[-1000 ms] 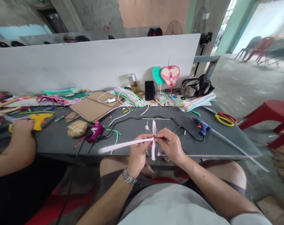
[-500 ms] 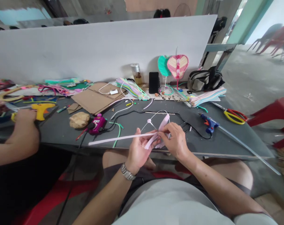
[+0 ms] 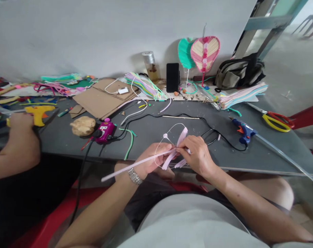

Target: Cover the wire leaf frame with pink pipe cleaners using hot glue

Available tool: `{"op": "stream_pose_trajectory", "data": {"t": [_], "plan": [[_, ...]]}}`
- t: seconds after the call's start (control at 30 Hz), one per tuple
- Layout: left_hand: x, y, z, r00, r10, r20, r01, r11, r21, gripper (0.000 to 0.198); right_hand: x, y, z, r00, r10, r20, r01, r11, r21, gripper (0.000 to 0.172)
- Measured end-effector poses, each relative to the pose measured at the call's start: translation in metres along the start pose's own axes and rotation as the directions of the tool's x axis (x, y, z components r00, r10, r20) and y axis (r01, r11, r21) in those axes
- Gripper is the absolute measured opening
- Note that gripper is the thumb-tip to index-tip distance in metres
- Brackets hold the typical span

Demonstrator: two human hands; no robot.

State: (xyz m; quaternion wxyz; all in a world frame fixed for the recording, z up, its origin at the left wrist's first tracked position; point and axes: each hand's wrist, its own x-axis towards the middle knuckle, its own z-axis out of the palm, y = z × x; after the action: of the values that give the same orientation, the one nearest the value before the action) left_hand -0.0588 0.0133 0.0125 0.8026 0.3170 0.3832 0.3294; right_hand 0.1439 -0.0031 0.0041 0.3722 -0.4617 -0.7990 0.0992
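Note:
At the table's near edge both my hands work one small piece. It is made of pale pink straws (image 3: 179, 143) looped around a thin wire frame with a pink bead (image 3: 165, 136) on it. My left hand (image 3: 152, 160), with a watch at its wrist, is closed around the piece from below. A long pink straw (image 3: 125, 169) sticks out leftward across that hand. My right hand (image 3: 197, 155) pinches the looped straws at their crossing point.
On the dark table (image 3: 156, 131) lie a purple glue gun (image 3: 104, 130), a blue glue gun (image 3: 242, 130), scissors (image 3: 276, 121), cardboard (image 3: 102, 100) and straw bundles (image 3: 240, 94). A phone (image 3: 172, 77) and heart-shaped fans (image 3: 205, 51) stand at the back. Another person's hand (image 3: 19, 132) is near a yellow glue gun (image 3: 40, 113), left.
My view has tipped down and closer to the table. The long straw's free end has swung downward to the left, and my left hand has closed more around the piece.

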Motion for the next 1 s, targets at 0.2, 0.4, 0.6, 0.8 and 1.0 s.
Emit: {"op": "stream_pose_trajectory", "data": {"t": [0.2, 0.4, 0.6, 0.8, 1.0], "plan": [[-0.001, -0.003, 0.0, 0.988, -0.13, -0.082, 0.132, 0.991, 0.027, 0.029, -0.008, 0.002, 0.001, 0.999, -0.002, 0.042, 0.002, 1.0, 0.007, 0.018], [0.001, -0.006, 0.016, 0.997, -0.016, -0.077, 0.011, 0.998, -0.064, 0.027, -0.023, -0.003, -0.012, 0.995, -0.023, 0.096, 0.028, 0.998, -0.059, 0.021], [-0.003, -0.006, 0.02, 0.994, 0.021, -0.111, -0.023, 1.0, -0.017, 0.024, -0.036, -0.007, -0.021, 0.971, -0.105, 0.212, 0.119, 0.992, -0.052, 0.044], [-0.009, -0.007, 0.015, 0.989, 0.049, -0.143, -0.06, 0.995, -0.075, 0.025, -0.034, -0.007, -0.011, 0.951, -0.152, 0.268, 0.228, 0.931, -0.284, 0.046], [-0.011, -0.002, 0.01, 0.973, 0.021, -0.23, -0.047, 0.993, -0.108, 0.019, -0.011, -0.014, -0.021, 0.909, -0.172, 0.379, 0.351, 0.807, -0.475, 0.046]]}}
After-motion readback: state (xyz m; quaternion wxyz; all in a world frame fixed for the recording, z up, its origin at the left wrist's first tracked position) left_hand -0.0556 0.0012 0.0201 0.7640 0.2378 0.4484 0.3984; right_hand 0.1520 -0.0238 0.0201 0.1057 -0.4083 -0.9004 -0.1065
